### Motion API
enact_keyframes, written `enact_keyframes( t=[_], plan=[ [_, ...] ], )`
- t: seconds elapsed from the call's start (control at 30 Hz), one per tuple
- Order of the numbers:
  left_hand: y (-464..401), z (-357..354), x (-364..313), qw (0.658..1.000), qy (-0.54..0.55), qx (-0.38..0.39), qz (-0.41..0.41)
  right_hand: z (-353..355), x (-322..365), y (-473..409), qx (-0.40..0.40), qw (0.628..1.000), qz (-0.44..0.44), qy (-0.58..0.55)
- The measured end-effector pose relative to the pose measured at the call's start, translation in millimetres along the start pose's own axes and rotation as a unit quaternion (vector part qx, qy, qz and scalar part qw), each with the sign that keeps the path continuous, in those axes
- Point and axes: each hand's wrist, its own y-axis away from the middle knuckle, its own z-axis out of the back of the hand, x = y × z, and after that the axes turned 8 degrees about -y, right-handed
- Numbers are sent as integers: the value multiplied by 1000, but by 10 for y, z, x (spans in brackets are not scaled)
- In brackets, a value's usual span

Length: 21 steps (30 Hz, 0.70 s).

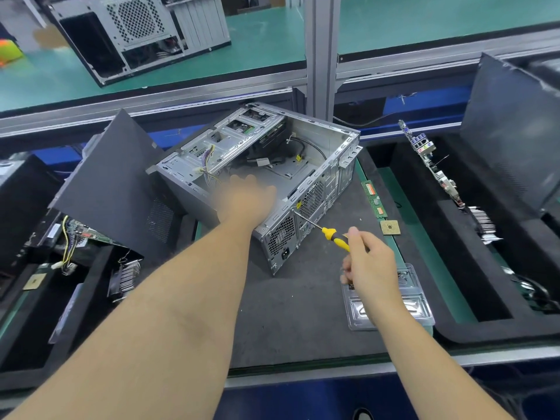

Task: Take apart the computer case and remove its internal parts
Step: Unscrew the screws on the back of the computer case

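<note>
An open grey computer case lies on its side on the dark mat, its rear panel turned toward me. Inside, cables and a drive cage show. My left hand, blurred, reaches into the case over its near wall with fingers spread. My right hand holds a yellow-handled screwdriver, whose tip touches the rear panel near the fan grille. A RAM stick and a CPU chip lie on the mat to the right of the case.
A black side panel leans at the left over a foam tray with a board and heatsink. At the right a foam tray holds a motherboard and another panel. A clear plastic tray lies under my right wrist. Another case stands on the upper shelf.
</note>
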Motion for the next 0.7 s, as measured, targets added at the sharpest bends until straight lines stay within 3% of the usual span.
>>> enact_keyframes(
  t=[0.07,0.17,0.27,0.3,0.33,0.53,0.7],
  plan=[
    [1,1,-1,1000,-2,-1,3,12,-19,-8,8,997,21,80],
    [6,9,-7,1000,-3,-2,2,-5,-61,-1,2,985,121,123],
    [7,12,-6,1000,-2,-4,2,14,-106,32,32,916,320,241],
    [6,15,-6,1000,-2,-4,1,28,-152,38,44,891,360,273],
    [5,18,-5,1000,-1,-3,0,42,-175,40,50,889,363,275],
    [2,12,-1,1000,1,-2,0,46,-73,32,18,985,141,96],
    [4,15,1,1000,1,-3,0,-29,-27,9,-14,993,-33,-114]
  ],
)
